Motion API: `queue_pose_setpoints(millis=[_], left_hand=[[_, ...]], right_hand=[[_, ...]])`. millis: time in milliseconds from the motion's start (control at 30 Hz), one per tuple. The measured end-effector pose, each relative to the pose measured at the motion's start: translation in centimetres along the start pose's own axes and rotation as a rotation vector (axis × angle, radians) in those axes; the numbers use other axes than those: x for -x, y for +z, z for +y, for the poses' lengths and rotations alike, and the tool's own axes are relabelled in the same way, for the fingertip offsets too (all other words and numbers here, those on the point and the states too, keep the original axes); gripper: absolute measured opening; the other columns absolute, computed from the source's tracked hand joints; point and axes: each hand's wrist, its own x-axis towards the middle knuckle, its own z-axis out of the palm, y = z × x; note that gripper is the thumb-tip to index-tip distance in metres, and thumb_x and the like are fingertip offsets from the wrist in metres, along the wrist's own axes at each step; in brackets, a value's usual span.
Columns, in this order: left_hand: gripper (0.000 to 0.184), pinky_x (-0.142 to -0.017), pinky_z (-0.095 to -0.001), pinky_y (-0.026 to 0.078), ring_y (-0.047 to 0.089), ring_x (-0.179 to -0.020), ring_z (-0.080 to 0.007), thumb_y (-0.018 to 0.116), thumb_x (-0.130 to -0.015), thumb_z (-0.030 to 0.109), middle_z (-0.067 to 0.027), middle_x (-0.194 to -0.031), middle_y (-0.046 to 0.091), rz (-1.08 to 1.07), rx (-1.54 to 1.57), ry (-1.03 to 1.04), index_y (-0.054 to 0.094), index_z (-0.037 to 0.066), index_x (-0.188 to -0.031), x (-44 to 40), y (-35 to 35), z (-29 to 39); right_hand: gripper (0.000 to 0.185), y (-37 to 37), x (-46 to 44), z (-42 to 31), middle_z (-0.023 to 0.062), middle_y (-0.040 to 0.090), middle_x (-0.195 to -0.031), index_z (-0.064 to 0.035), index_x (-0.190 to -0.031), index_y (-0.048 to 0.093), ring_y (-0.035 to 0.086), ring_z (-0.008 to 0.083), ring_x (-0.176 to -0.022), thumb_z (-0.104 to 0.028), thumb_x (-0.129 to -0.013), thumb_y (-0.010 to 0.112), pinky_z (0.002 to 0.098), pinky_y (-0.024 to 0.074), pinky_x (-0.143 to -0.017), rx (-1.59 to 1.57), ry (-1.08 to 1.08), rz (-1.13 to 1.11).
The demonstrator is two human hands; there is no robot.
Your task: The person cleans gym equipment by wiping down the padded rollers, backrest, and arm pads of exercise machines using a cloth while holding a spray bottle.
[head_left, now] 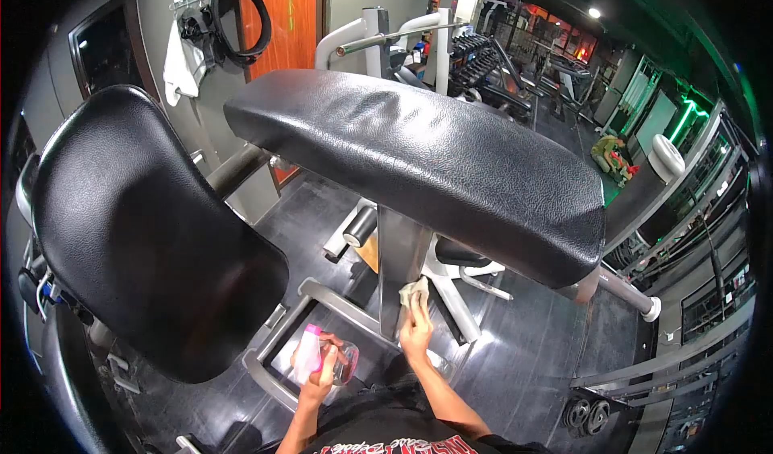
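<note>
My left hand [322, 367] is wrapped round a spray bottle [348, 362] with a clear body and a pink and white head, held low in front of me. My right hand [415, 330] presses a pale cloth [413, 292] against the right side of the grey metal post [397, 253]. Above both hands, the post carries a long black padded bench top [419, 136]. The fingers of the right hand are bunched on the cloth, partly hiding it.
A black padded seat [153, 237] stands at the left. Grey frame tubes [274, 381] run low near my left hand. Behind the bench are a barbell [394, 38] and a dumbbell rack [475, 63]. A towel [182, 63] and belts [241, 26] hang on the wall.
</note>
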Motion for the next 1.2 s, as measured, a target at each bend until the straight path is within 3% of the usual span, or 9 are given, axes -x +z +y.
queue_pose_setpoints(millis=[133, 233, 300, 433, 500, 600, 967, 1033, 1200], left_hand=[[0.014, -0.059, -0.0266, 0.047, 0.062, -0.061, -0.0171, 0.055, -0.087, -0.001, -0.0114, -0.082, 0.062, -0.003, -0.008, 0.002, 0.054, -0.005, -0.101, 0.7, -0.5, 0.1], [0.015, -0.06, -0.0275, 0.048, 0.062, -0.062, -0.0175, 0.054, -0.088, -0.001, -0.012, -0.084, 0.061, -0.011, -0.011, 0.006, 0.052, -0.005, -0.102, 1.2, -0.8, 0.0], [0.015, -0.061, -0.0281, 0.048, 0.062, -0.063, -0.0179, 0.053, -0.089, 0.0, -0.0124, -0.086, 0.06, -0.012, -0.016, 0.005, 0.052, -0.005, -0.103, 1.5, -0.9, 0.1], [0.016, -0.063, -0.0293, 0.049, 0.061, -0.064, -0.0185, 0.051, -0.09, 0.001, -0.0131, -0.089, 0.059, -0.005, -0.015, 0.0, 0.05, -0.004, -0.105, 1.9, -1.2, -0.1], [0.016, -0.064, -0.0299, 0.05, 0.061, -0.065, -0.0188, 0.05, -0.09, 0.001, -0.0135, -0.091, 0.058, -0.009, -0.017, 0.003, 0.049, -0.004, -0.106, 1.8, -1.1, 0.0], [0.014, -0.055, -0.0262, 0.048, 0.062, -0.06, -0.0154, 0.057, -0.087, -0.005, -0.0106, -0.081, 0.064, 0.083, 0.087, -0.044, 0.056, -0.006, -0.1, 1.7, -0.2, 1.5], [0.017, -0.057, -0.0254, 0.05, 0.063, -0.061, -0.0147, 0.057, -0.085, -0.007, -0.0124, -0.086, 0.064, 0.013, 0.028, -0.05, 0.056, -0.007, -0.102, 2.6, -0.8, 1.6], [0.017, -0.057, -0.0253, 0.051, 0.063, -0.061, -0.0144, 0.057, -0.085, -0.007, -0.0121, -0.086, 0.064, -0.007, 0.009, -0.047, 0.056, -0.007, -0.102, 2.4, -1.1, 1.9], [0.017, -0.056, -0.0251, 0.051, 0.063, -0.063, -0.0136, 0.06, -0.086, -0.003, -0.0109, -0.085, 0.064, -0.096, -0.018, -0.078, 0.059, -0.006, -0.102, 1.7, -1.0, 2.3]], right_hand=[[0.043, -1.8, -1.2, -4.9, 0.0185, 0.053, -0.134, 0.0043, -0.135, 0.045, 0.051, 0.0225, -0.122, -0.005, -0.093, 0.052, 0.0312, 0.0377, -0.102, -0.356, 0.329, 0.003], [0.044, -2.9, -3.4, -8.3, 0.0172, 0.055, -0.132, 0.0051, -0.135, 0.045, 0.051, 0.0203, -0.122, -0.007, -0.093, 0.054, 0.0309, 0.0369, -0.102, -0.461, 0.287, 0.057], [0.044, -2.9, -4.8, -9.4, 0.0197, 0.056, -0.129, 0.0054, -0.133, 0.047, 0.05, 0.0285, -0.123, -0.006, -0.092, 0.055, 0.0368, 0.0365, -0.103, -0.433, 0.204, 0.094], [0.037, -3.0, -10.1, -12.1, 0.0231, 0.055, -0.127, -0.0027, -0.113, 0.066, 0.05, 0.0423, -0.117, 0.003, -0.077, 0.06, 0.0465, 0.0393, -0.099, 0.146, -0.674, 0.276], [0.031, -1.5, -12.2, -12.1, 0.0155, 0.057, -0.128, -0.0073, -0.094, 0.073, 0.048, 0.0415, -0.121, 0.005, -0.068, 0.062, 0.0511, 0.0384, -0.101, 0.311, -0.747, 0.216], [0.032, -0.7, -12.9, -12.3, 0.0106, 0.058, -0.128, -0.0077, -0.096, 0.072, 0.046, 0.0394, -0.124, 0.004, -0.069, 0.061, 0.052, 0.0363, -0.104, 0.378, -0.778, 0.156], [0.031, -0.2, -7.5, -10.3, 0.0064, 0.051, -0.137, -0.0061, -0.104, 0.067, 0.038, 0.0257, -0.135, -0.004, -0.075, 0.057, 0.0454, 0.0257, -0.112, 0.575, -0.529, -0.285], [0.032, 0.6, -5.6, -8.3, 0.008, 0.053, -0.134, -0.0082, -0.105, 0.067, 0.043, 0.0268, -0.131, -0.005, -0.075, 0.057, 0.045, 0.0326, -0.108, 0.612, -0.525, -0.321], [0.042, -0.1, -5.2, -10.0, 0.0098, 0.057, -0.127, -0.0097, -0.109, 0.067, 0.05, 0.0311, -0.121, 0.004, -0.07, 0.057, 0.0413, 0.0439, -0.099, 0.373, 0.083, -0.719]])
